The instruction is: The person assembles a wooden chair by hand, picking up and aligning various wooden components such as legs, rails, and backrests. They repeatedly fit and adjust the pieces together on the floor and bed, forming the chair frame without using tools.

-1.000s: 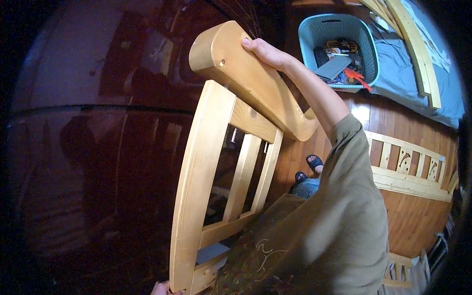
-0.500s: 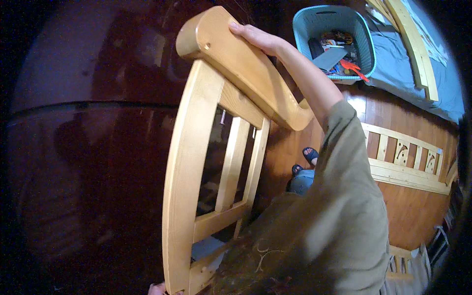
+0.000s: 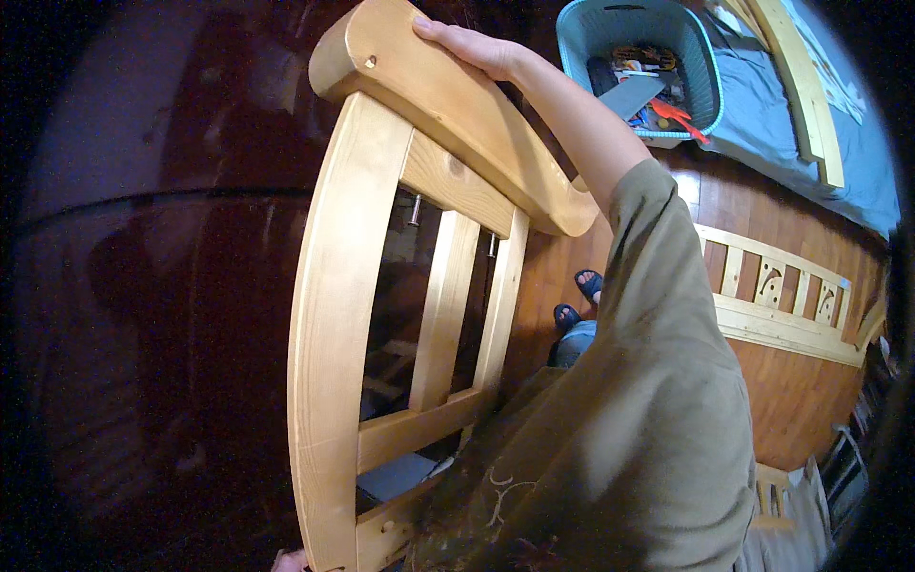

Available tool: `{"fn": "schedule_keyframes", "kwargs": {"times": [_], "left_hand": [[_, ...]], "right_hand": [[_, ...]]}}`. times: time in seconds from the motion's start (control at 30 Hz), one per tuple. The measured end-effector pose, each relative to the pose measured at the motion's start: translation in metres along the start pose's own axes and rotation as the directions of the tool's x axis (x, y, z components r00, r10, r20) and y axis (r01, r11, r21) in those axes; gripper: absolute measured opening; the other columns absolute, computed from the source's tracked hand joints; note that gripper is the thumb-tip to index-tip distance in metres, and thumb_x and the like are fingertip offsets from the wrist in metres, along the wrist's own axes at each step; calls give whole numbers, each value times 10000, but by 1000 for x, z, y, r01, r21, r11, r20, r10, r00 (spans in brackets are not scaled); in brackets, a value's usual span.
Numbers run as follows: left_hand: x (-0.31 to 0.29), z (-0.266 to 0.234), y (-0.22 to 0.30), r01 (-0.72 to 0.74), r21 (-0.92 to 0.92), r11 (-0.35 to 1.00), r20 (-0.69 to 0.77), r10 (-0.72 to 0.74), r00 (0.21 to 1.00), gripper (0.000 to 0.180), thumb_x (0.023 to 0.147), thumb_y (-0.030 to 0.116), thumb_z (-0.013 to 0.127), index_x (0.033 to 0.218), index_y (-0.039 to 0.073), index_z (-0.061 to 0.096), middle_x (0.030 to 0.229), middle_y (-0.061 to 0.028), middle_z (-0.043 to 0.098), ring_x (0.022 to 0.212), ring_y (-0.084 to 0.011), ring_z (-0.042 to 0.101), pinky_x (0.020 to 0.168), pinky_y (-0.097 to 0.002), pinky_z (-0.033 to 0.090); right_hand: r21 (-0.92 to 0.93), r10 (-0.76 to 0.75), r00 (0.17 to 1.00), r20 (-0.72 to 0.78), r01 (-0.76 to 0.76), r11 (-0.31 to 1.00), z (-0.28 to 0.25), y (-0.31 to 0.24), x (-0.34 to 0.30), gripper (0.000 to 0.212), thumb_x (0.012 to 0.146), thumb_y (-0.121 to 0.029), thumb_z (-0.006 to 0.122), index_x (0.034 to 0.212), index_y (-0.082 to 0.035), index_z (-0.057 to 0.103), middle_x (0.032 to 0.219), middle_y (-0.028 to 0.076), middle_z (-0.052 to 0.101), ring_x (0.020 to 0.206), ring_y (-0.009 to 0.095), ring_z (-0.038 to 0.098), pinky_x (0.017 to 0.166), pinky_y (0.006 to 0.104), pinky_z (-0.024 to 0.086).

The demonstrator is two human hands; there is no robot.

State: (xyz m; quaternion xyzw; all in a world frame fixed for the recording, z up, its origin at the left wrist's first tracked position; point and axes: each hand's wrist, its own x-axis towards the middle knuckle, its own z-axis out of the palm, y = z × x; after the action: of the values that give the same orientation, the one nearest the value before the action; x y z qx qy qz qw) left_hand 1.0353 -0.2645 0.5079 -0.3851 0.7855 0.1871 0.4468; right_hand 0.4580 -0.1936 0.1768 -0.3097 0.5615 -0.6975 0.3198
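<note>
A light wooden side frame [image 3: 324, 315] with a thick, curved armrest [image 3: 477, 114] across its top stands upright in front of me. My right hand [image 3: 467, 48] holds the armrest near its far end; the thumb shows on top, and the other fingers are hidden past the edge. At the foot of the outer post, my left hand [image 3: 289, 561] grips the frame, mostly cut off by the picture's lower edge. Two metal bolts hang below the upper rail [image 3: 457, 181], one of them a silver bolt [image 3: 415, 210] beside the slat [image 3: 446, 310].
A turquoise basket [image 3: 709, 86] of tools stands at the upper right. Beside it, wooden planks [image 3: 805, 105] lie on blue bedding [image 3: 753, 133]. A slatted wooden panel [image 3: 791, 324] lies on the wood floor [image 3: 762, 391]. A dark red glossy surface [image 3: 191, 334] fills the left.
The wooden frame and both hands have shifted left and slightly up in the picture, as the background also shifts a little. Both hands keep their hold.
</note>
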Motion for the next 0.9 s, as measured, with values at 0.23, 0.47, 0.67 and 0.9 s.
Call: {"fn": "schedule_keyframes", "kwargs": {"times": [0.23,0.47,0.67,0.9], "left_hand": [[8,-13,-7,-26,-27,999,-1,26,1000,298,755,1,560,1052,10,578,897,-110,651,763,-140,598,632,-288,488],[25,-15,-46,-16,75,997,-94,23,995,290,718,-28,535,1004,-13,583,760,-122,639,661,-170,591,548,-329,462],[22,-32,4,26,272,962,-223,37,974,303,648,-10,490,937,-27,582,676,-201,587,560,-326,562,496,-374,424],[38,-46,20,-4,187,982,-216,45,975,295,697,30,517,980,-29,576,828,-211,627,757,-381,604,621,-396,475]], "right_hand": [[51,31,999,-11,-30,998,0,6,9,792,783,-696,401,1119,5,554,1012,136,604,893,174,597,764,315,486],[37,-7,1000,-19,8,999,-4,2,2,812,696,-724,503,1032,5,627,998,145,617,904,223,589,773,361,465],[97,-25,1000,14,23,995,-13,5,6,762,792,-680,409,1167,-28,531,1033,116,605,882,149,596,764,308,479],[415,-49,997,66,17,910,-7,-4,-2,689,812,-633,450,1182,-56,531,1087,105,587,928,207,564,832,342,445]]}}
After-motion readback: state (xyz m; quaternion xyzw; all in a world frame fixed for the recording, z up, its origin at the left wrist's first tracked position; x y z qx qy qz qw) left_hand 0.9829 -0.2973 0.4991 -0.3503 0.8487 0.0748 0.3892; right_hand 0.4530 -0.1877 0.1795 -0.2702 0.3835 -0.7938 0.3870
